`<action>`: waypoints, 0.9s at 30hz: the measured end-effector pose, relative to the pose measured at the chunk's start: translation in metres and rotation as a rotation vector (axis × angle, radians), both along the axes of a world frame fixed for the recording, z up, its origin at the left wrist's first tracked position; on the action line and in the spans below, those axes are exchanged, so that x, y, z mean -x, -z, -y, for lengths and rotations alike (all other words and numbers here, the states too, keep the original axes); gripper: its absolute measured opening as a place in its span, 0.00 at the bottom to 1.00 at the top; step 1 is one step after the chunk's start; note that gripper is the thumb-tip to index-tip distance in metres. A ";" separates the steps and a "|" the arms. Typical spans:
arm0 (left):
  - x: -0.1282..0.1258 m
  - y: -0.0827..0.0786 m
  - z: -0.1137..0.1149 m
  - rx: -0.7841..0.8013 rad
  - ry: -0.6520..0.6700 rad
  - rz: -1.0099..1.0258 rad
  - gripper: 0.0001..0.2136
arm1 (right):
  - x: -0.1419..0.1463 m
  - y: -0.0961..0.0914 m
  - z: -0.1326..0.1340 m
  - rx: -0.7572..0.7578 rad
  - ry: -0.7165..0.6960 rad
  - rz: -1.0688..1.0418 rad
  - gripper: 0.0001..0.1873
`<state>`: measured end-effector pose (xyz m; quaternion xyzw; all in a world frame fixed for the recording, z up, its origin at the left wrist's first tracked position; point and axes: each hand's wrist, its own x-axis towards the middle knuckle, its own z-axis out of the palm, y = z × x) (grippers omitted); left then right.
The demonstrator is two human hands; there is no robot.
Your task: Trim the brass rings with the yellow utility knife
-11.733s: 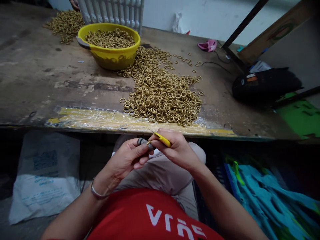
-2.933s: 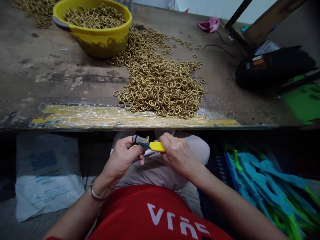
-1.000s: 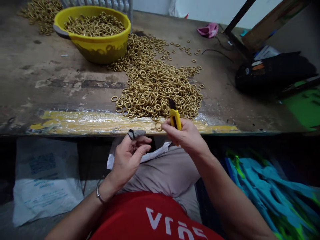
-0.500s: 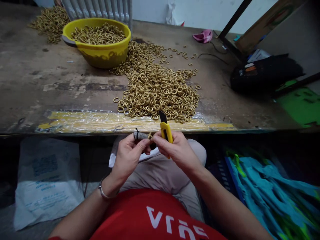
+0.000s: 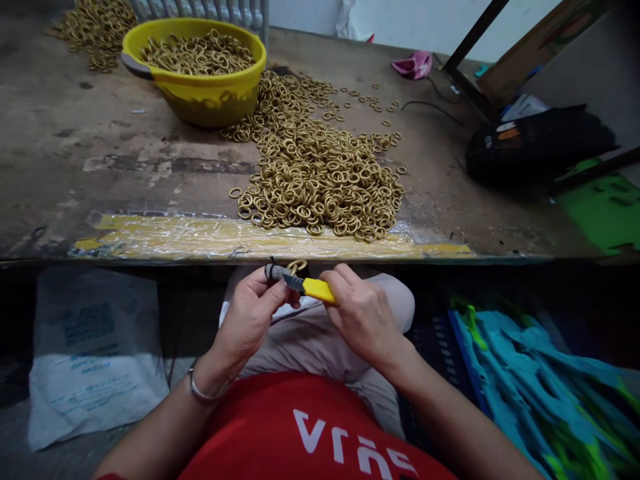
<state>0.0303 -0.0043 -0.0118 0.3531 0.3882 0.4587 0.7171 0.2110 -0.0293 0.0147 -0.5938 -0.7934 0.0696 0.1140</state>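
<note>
My right hand (image 5: 357,303) is closed around a yellow utility knife (image 5: 319,290). Its dark blade points left, reaching my left thumb and a gold-coloured ring (image 5: 297,266). My left hand (image 5: 253,303) pinches at this ring by the thumb and index finger; it looks like two rings close together, partly hidden by the blade. A grey wrap (image 5: 274,272) tied with black string covers the left index finger. Both hands are above my lap, just below the table's front edge. Beyond them on the table lies a heap of gold-coloured rings (image 5: 325,180).
A yellow basin (image 5: 210,100) full of rings stands at the back left, with another ring pile (image 5: 95,30) behind it. A black bag (image 5: 540,143) lies at the right. Below are a white sack (image 5: 95,360) and turquoise pieces (image 5: 530,360). Tape (image 5: 200,239) covers the table edge.
The knife has swung from pointing up and away to pointing left, its blade now at the ring. My right hand has moved slightly right, off the ring.
</note>
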 end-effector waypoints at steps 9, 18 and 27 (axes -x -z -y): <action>0.007 0.001 -0.003 -0.250 0.074 -0.365 0.07 | 0.005 -0.001 -0.003 0.058 0.021 0.112 0.10; 0.014 -0.017 0.003 -0.450 0.170 -0.464 0.06 | -0.017 0.007 -0.041 0.134 0.289 -0.130 0.09; 0.012 0.004 -0.001 -0.244 0.104 -0.220 0.06 | 0.010 0.007 -0.040 0.840 0.101 -1.357 0.17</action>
